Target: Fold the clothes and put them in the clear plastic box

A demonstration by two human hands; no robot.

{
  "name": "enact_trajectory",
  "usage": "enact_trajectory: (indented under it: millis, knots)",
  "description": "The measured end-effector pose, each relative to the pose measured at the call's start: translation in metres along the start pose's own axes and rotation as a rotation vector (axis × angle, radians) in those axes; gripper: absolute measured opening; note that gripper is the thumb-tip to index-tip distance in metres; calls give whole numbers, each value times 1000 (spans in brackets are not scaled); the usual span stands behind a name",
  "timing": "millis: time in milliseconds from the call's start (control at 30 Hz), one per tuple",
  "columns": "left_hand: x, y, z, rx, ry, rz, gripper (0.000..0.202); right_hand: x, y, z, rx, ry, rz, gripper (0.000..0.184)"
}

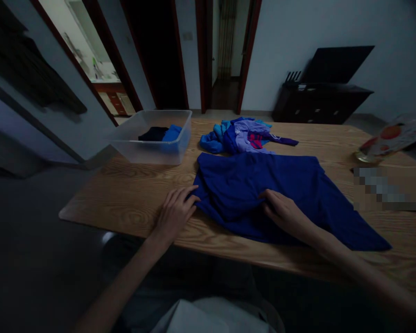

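A dark blue garment [263,171] lies spread on the wooden table in front of me, its kind not clear, with one pointed end reaching towards the table's near right edge. My left hand [175,210] is at the garment's left edge, its fingertips closed on the cloth there. With thumb and fingers together, my right hand [284,210] pinches the cloth near its middle and raises a small fold. Just behind the garment sits a heap of crumpled clothes [249,132] in light blue, lilac and purple, with a red-striped patch.
A clear plastic bin [145,152] with black and blue folded cloth stands at the table's back left. On the right are a see-through container with orange prints [384,141] and a blurred-out flat object [386,189]. The table's [125,199] near edge runs close to my lap.
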State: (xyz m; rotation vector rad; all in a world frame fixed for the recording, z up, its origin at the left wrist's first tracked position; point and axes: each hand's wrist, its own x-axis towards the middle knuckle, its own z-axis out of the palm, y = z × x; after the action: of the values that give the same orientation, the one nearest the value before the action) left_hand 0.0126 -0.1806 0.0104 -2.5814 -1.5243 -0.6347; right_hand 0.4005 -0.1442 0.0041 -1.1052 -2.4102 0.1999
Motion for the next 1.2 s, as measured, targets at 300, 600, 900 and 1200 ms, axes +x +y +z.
enact_trajectory:
  millis: [300, 600, 900, 1200]
  knots:
    - [-70, -10, -50, 91, -49, 228, 14, 7, -22, -22, 101, -57, -31, 21]
    - [-17, 29, -22, -157, -100, 164, 34, -89, -3, -66, -338, -187, -54, 61]
    - [42, 50, 20, 41, -181, 408, 31, -102, 16, -87, -524, -157, -193, 23]
    - [-1, 73, 17, 41, -166, 458, 53, -142, 25, -91, -575, -113, -328, 37]
